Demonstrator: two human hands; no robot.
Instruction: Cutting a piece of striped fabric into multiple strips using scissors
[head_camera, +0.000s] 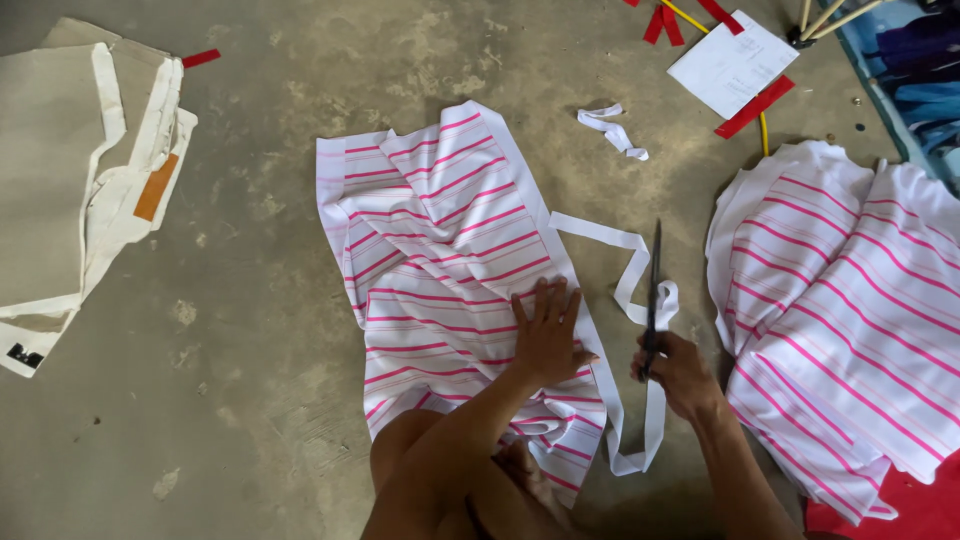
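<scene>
Nearest the camera a bent knee (410, 470) is seen, just below the striped cloth (440, 250) spread on the concrete floor (250, 300). The left hand (548, 335) is laid flat on the cloth's right edge, fingers spread, nothing gripped. The right hand (680, 375), just right of the cloth, is closed round the handles of the scissors (654, 290), blades pointing away and seemingly shut. A white strip (630, 300) is looped beside that edge. A clean cut would be helped by the cloth being kept pressed taut and the blades run parallel to the stripes. No containers are seen; a second striped pile (840, 310) lies well right of the cloth, beige pieces (70, 170) well left.
</scene>
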